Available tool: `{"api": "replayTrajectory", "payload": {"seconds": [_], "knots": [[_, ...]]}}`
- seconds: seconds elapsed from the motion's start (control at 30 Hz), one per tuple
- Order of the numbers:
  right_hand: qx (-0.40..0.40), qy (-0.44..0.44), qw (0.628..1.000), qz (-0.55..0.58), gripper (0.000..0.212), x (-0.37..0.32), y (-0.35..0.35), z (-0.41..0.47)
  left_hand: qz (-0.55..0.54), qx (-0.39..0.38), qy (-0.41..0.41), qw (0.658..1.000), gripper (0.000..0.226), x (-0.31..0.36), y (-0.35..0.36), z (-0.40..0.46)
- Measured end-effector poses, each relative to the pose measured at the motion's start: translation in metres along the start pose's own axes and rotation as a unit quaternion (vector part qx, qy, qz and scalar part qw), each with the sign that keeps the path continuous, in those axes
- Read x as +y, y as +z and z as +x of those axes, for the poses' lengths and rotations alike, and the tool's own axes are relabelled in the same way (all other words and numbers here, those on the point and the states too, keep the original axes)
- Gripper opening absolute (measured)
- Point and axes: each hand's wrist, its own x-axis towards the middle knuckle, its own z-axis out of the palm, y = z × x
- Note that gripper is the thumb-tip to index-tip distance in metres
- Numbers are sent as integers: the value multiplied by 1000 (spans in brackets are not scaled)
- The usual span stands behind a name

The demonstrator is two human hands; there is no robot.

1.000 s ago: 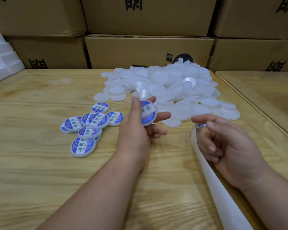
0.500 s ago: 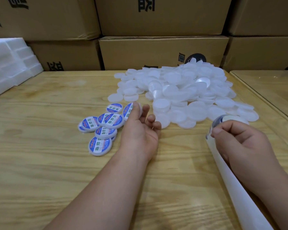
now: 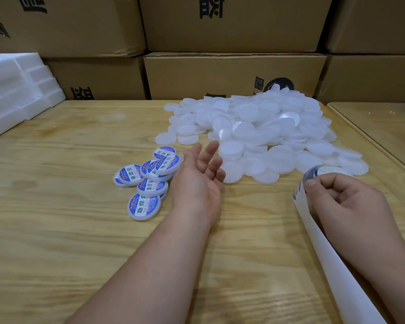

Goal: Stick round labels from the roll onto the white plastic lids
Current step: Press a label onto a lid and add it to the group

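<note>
Two hands are seen over a pale wooden table. Left hand is held palm up with fingers loosely spread, nothing in it, just beside a small cluster of labelled lids. Blue-and-white round labels are carried on their tops; several of them overlap, and one labelled lid lies nearest the camera. Right hand is curled, thumb and forefinger pinched on the label strip at the point where it bends over; a blue label edge is visible there. White backing paper trails from that pinch toward the lower right corner, partly covered by the right wrist.

Beyond both hands, a large heap of plain white plastic lids is spread across the far middle of the table, its near edge close to the left fingertips. Stacked cardboard cartons with black print are ranged behind the table. White foam blocks are stacked at the far left. A second table surface is seen at the right edge.
</note>
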Motion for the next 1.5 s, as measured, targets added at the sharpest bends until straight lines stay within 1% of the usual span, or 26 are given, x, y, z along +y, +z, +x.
{"api": "replayTrajectory", "payload": {"seconds": [0.03,0.07,0.1,0.13,0.17,0.2,0.23,0.27,0.3,0.33,0.37,0.43,0.5,0.57,0.63,0.73,0.83,0.97,1.0,1.03,1.1,1.23,1.3,1.37,1.43,1.5], "knots": [[3,3,1000,-1,17,-1,0,0,75,-11,44,996,28,-3,1,-3],[5,7,1000,-3,16,-1,0,-1,173,-29,101,979,22,-7,2,-8],[6,9,1000,-6,17,-2,-1,-1,277,-53,163,945,19,-12,2,-13],[7,11,1000,-11,16,-3,-1,-1,376,-77,224,896,19,-17,1,-17],[7,13,1000,-16,15,-5,-1,-1,470,-96,277,832,20,-22,-1,-20],[9,16,1000,-22,12,-6,-1,-1,565,-108,322,752,26,-26,-3,-22],[11,20,999,-28,11,-7,-1,-2,647,-112,349,668,36,-29,-5,-22],[13,24,999,-35,11,-8,-2,-1,706,-112,345,608,47,-30,-6,-23],[13,30,999,-43,15,-8,-2,-1,744,-106,320,577,55,-30,-7,-23],[11,38,998,-51,20,-8,-3,-1,767,-94,291,565,59,-28,-8,-22],[10,45,997,-59,26,-8,-3,-1,780,-82,266,561,59,-28,-9,-21],[10,53,995,-80,33,-9,-3,-2,790,-64,241,560,53,-27,-10,-21],[8,51,994,-99,34,-10,-3,-2,792,-47,238,561,46,-27,-10,-20],[2,45,993,-109,34,-10,-2,-2,798,-26,234,555,44,-28,-10,-19],[1,45,993,-108,33,-10,-3,-2,804,-2,228,549,48,-27,-11,-19],[-1,50,994,-101,33,-10,-3,-2,803,20,220,554,61,-26,-11,-17],[-2,55,993,-100,33,-10,-3,-2,798,-17,231,556,69,-27,-12,-16],[1,49,993,-109,34,-10,-4,-2,794,-55,255,549,51,-28,-13,-15],[0,47,993,-110,34,-10,-5,-2,792,-60,262,549,47,-28,-13,-14],[-4,45,993,-111,33,-10,-6,-2,785,-67,265,555,45,-28,-13,-14],[-17,38,992,-115,35,-12,-6,-3,773,-78,260,574,44,-28,-14,-15],[-25,34,989,-143,41,-13,-4,-5,773,-81,264,572,49,-27,-13,-16],[-21,34,985,-166,46,-11,-3,-4,756,-91,269,590,53,-26,-11,-18],[-3,41,983,-177,51,-10,-4,-2,717,-116,271,632,53,-26,-9,-19],[11,46,984,-170,51,-8,-6,-1,675,-156,267,671,51,-26,-7,-22],[14,52,986,-157,50,-7,-8,-1,644,-195,263,692,49,-28,-5,-25]]}}
